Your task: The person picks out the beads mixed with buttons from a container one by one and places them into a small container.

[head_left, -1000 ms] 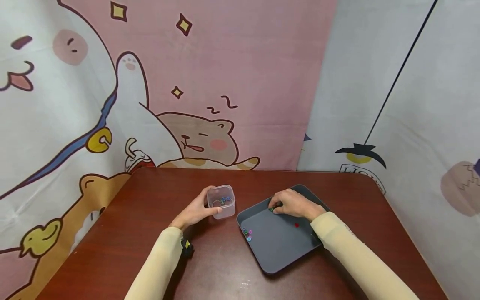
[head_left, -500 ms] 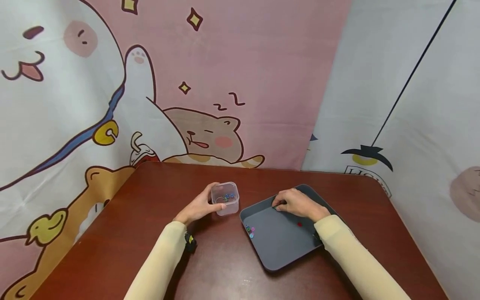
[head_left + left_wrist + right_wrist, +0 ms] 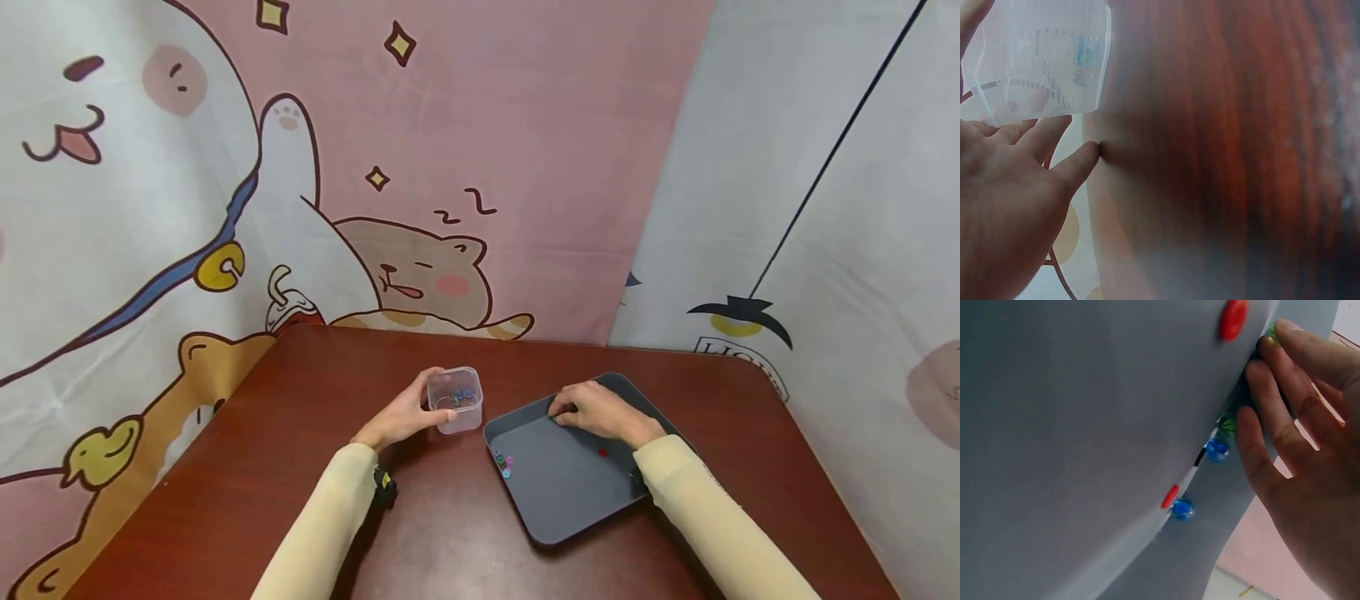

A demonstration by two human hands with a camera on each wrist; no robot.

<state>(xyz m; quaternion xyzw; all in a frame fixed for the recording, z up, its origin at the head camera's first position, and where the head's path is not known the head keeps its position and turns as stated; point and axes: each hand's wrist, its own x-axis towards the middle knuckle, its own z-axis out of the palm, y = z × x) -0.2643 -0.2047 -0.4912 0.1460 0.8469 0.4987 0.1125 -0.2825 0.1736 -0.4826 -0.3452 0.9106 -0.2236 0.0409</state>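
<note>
My left hand (image 3: 408,412) holds a small clear plastic box (image 3: 468,419) on the table, thumb at its near side and fingers round the far left side. Several small blue and green beads lie inside it. At the far edge of a grey tray (image 3: 555,500), my right hand (image 3: 596,411) reaches in and pinches a green bead (image 3: 1272,332) between thumb and index finger. Below its other fingers, a green bead (image 3: 1227,427), a blue bead (image 3: 1217,450) and a red bead (image 3: 1170,496) lie along the tray's wall.
A red bead (image 3: 602,452) lies on the tray floor near my right wrist. Several beads, among them a pink bead (image 3: 509,460), sit by the tray's left wall. Behind the brown table (image 3: 247,467) hangs a cartoon cloth (image 3: 540,167).
The head view has shifted slightly, moving everything a little to the right. Both hands keep nearly the same places at the box and tray; the right fingers shift only slightly.
</note>
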